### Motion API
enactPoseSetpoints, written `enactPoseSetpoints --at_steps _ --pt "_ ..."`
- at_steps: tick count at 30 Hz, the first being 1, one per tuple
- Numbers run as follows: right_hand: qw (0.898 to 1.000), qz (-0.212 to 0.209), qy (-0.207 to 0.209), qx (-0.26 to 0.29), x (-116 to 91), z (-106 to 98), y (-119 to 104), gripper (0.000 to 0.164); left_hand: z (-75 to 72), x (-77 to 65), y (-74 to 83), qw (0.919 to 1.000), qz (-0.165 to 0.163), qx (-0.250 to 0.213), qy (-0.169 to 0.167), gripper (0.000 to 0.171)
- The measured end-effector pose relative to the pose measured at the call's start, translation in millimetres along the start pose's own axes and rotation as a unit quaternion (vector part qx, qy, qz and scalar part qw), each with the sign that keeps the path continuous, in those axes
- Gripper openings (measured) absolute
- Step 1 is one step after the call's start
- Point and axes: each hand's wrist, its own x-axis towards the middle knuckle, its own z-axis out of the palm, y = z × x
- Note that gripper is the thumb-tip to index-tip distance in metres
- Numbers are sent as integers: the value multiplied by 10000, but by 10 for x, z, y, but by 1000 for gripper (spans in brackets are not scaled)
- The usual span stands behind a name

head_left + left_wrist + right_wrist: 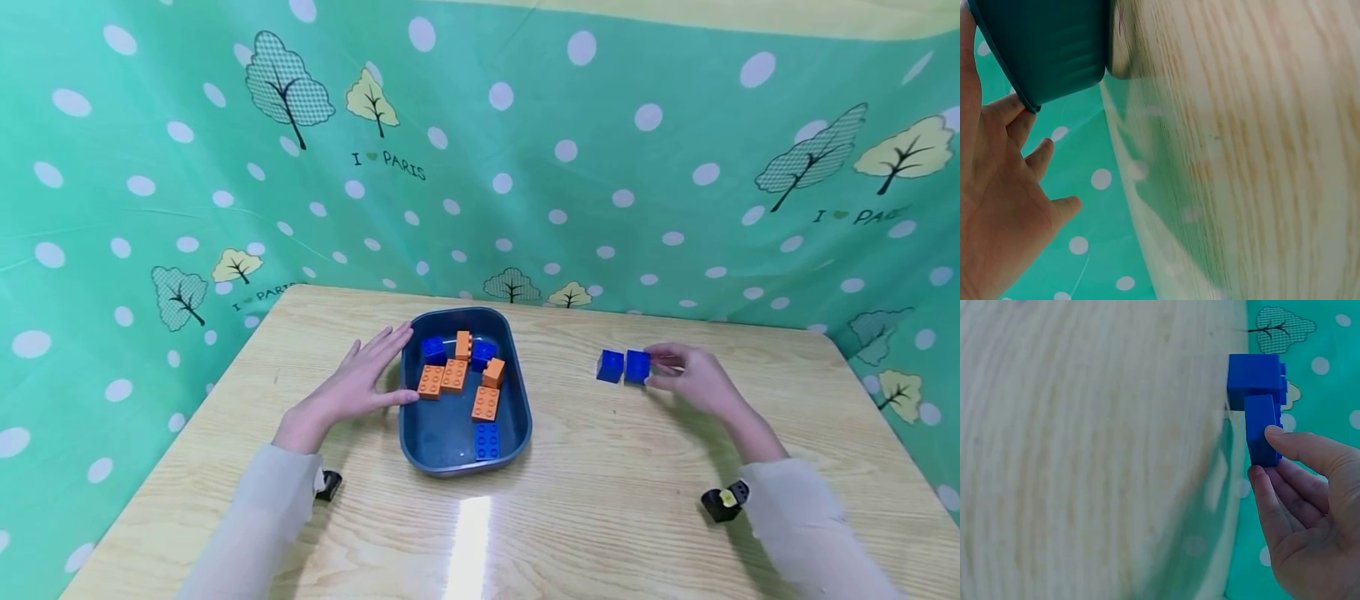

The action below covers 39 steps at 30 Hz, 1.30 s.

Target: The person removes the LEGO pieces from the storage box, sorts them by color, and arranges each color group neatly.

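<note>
A dark blue plastic bin stands on the table, with several orange toy bricks and several blue toy bricks lying in it. My left hand rests against the bin's left rim, fingers spread; in the left wrist view its fingertips touch the edge of the bin. Right of the bin, my right hand pinches a blue brick between thumb and fingers. Close to the left of it sits another blue brick, which in the right wrist view appears behind the held brick.
The light wooden table ends at a green dotted cloth hanging behind and at the sides. Black wrist devices show below the left cuff and beside the right cuff. A bright glare strip lies on the wood in front of the bin.
</note>
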Motion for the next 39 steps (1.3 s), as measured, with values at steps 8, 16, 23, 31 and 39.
enactPoseSetpoints --at_steps 8,16,23,31,39 --pt "9999 74 -104 109 35 129 3 53 1 0 -2 10000 -45 -10 -18 100" --pt "9999 59 -70 -44 74 184 -3 53 11 -1 -15 9999 -95 -26 -27 99" --pt "9999 -33 -125 -85 63 179 -13 57 17 -8 -10 9999 -144 -38 -27 99" --pt "9997 -229 1 83 15 112 -51 59 17 -7 0 9999 -122 -122 9 99" --pt "9981 -452 263 332 -14 75 -197 61 20 0 -22 9999 -133 -92 7 99"
